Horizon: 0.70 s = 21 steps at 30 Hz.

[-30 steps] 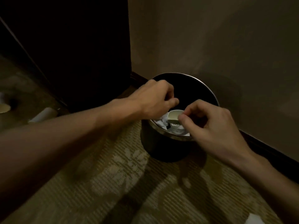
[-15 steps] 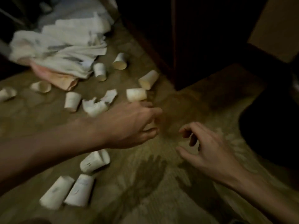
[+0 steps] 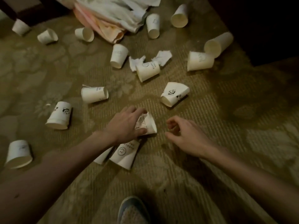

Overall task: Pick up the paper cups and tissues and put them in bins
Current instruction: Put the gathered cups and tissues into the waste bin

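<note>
Olive carpet (image 3: 48, 70), ribbed in weave and patterned with pale flowers, lies strewn with white paper cups, most of them tipped on their sides. The left hand (image 3: 126, 125) grips a crushed paper cup (image 3: 149, 125) low over the carpet. Its fingers curl over the cup's upper side and the thumb presses in from below. The cup's thin wall is dented and its near edge ragged. Whether it rests on the carpet or is just clear of it I cannot tell. The right hand (image 3: 186, 136) hovers just beside it, holding nothing, with the fingers loosely curled and the thumb out.

Under the left wrist lies a smiley-face cup (image 3: 124, 152), smooth and conical, its mouth toward the camera. Beyond the hands a panda-print cup (image 3: 175, 94) is squashed almost flat, and a second panda cup (image 3: 59, 115) sits to the left, mouth down and tilted. Farther off, a crumpled tissue (image 3: 162, 57), thin and wrinkled, touches another printed cup (image 3: 148, 70). A soft heap of white and peach sheets (image 3: 110, 18) lies at the top. A grey shoe toe (image 3: 132, 210) shows at the bottom edge.
</note>
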Motion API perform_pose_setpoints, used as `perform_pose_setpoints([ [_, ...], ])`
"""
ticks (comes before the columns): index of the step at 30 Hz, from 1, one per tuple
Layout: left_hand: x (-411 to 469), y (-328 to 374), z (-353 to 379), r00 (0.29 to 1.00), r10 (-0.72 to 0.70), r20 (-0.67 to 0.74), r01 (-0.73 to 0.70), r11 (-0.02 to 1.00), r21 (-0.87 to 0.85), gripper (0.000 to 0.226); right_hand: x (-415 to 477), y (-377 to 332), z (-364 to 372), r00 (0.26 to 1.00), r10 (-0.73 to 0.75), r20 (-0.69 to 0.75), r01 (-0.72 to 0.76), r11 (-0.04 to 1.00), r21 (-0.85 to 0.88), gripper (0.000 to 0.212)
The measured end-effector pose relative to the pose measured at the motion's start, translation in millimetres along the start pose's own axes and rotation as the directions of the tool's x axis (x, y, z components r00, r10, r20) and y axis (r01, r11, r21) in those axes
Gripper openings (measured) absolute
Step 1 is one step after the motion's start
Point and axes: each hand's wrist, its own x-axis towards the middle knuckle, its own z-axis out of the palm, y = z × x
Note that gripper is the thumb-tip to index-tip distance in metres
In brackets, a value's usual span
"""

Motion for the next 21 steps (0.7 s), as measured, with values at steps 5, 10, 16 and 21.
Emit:
perform_pose_setpoints([
  [5, 10, -31, 30, 0.996, -0.066, 0.053, 0.073, 0.988, -0.139, 0.079, 20, -4, 36, 0.996, 0.023, 0.09, -0.024, 1.0, 0.005, 0.044],
  [10, 15, -41, 48, 0.989, -0.151, -0.014, 0.144, 0.966, -0.213, 0.082, 30, -8, 50, 0.989, 0.069, 0.13, -0.08, 0.993, 0.083, 0.037],
  [16, -2, -20, 44, 0.956, -0.223, -0.189, 0.136, 0.911, -0.389, 0.069, 35, -17, 51, 0.977, 0.21, 0.017, -0.188, 0.83, 0.525, 0.033],
  [21, -38, 7, 54, 0.95, -0.214, -0.226, 0.07, 0.855, -0.515, 0.065, 36, -33, 58, 0.943, 0.32, 0.089, -0.275, 0.603, 0.748, 0.073],
])
